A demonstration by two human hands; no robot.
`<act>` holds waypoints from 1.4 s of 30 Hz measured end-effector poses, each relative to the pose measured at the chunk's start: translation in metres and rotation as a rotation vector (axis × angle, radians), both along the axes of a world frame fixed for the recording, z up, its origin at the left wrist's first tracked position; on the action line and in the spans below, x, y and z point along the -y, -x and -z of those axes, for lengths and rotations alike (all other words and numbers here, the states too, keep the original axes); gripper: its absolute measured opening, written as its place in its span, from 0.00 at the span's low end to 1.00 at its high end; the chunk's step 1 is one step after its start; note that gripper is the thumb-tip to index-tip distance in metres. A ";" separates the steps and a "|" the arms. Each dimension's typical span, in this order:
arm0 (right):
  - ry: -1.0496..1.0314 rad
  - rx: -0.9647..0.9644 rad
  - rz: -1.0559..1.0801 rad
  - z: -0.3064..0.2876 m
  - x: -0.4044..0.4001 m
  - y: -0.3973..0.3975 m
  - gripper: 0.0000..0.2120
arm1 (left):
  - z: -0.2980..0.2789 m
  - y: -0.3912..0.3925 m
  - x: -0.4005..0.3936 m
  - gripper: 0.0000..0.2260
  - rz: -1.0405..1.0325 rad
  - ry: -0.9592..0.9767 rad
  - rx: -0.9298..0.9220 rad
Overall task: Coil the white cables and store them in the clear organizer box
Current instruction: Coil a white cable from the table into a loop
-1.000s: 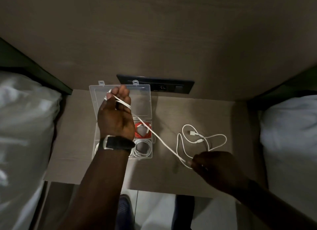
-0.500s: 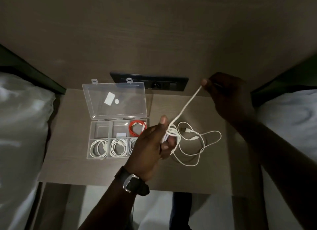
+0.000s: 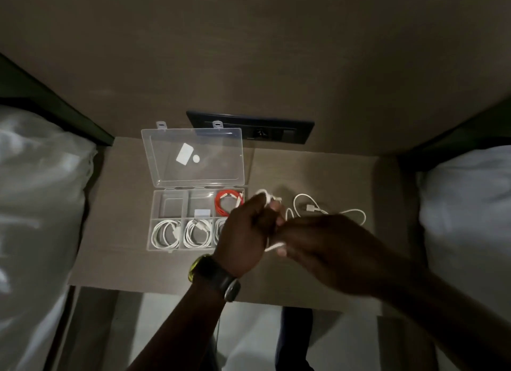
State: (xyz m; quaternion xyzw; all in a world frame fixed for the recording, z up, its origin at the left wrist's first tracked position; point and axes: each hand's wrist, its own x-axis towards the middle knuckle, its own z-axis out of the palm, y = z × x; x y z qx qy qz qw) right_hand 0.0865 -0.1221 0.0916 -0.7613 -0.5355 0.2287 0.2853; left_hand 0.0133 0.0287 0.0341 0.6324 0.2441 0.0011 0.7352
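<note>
A dim room: a narrow wooden bench (image 3: 318, 171) stands between two beds with white bedding, backed by a panelled wall that carries a dark socket strip (image 3: 250, 127). On the bench's left half lies the clear organizer box (image 3: 168, 205), its lid (image 3: 193, 155) thrown back flat toward the wall so that every compartment is open from above. The front row holds coiled white cables, two plainly seen (image 3: 165, 234) (image 3: 197, 232) and a third partly hidden behind the wrist; a red cable (image 3: 228, 202) sits coiled in the rear right compartment. The two other rear compartments look almost bare, one with a small white piece, so there seems to be room for more.

Just right of the box, the left hand (image 3: 243, 232) (watch on its wrist) is closed around a bunch of white loops, the cable being coiled (image 3: 266, 198), held above the bench so the turns can be laid on without dragging. The right hand (image 3: 326, 246) meets it, blurred with motion, pinching a short run of the same cable near (image 3: 275, 246), probably feeding the next turn onto the bundle. Holding the work beside the box keeps the drop-in short.

Beyond the hands the loose remainder (image 3: 331, 210) lies slack on the bench, one plug visible in its loop; whether it is one cable or two cannot be told. Coiling looks partly done.
</note>
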 end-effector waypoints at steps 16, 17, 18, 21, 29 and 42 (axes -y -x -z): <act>-0.173 -0.940 0.734 0.053 -0.031 0.026 0.10 | -0.022 0.012 -0.014 0.15 -0.205 0.937 0.077; -0.158 -0.914 0.731 0.053 -0.033 0.031 0.09 | -0.019 0.013 -0.013 0.15 -0.242 0.941 0.066; -0.121 -0.858 0.717 0.054 -0.033 0.032 0.07 | -0.016 0.016 -0.012 0.14 -0.277 0.926 0.047; 0.019 -0.731 0.679 0.055 -0.036 0.027 0.05 | -0.010 0.022 -0.006 0.15 -0.330 0.829 -0.022; -0.191 -1.365 0.753 0.046 -0.044 0.020 0.05 | -0.012 0.025 -0.012 0.18 -0.362 0.575 -0.084; -0.304 -1.501 0.738 0.046 -0.056 0.043 0.07 | -0.006 0.028 -0.025 0.22 -0.393 0.704 -0.050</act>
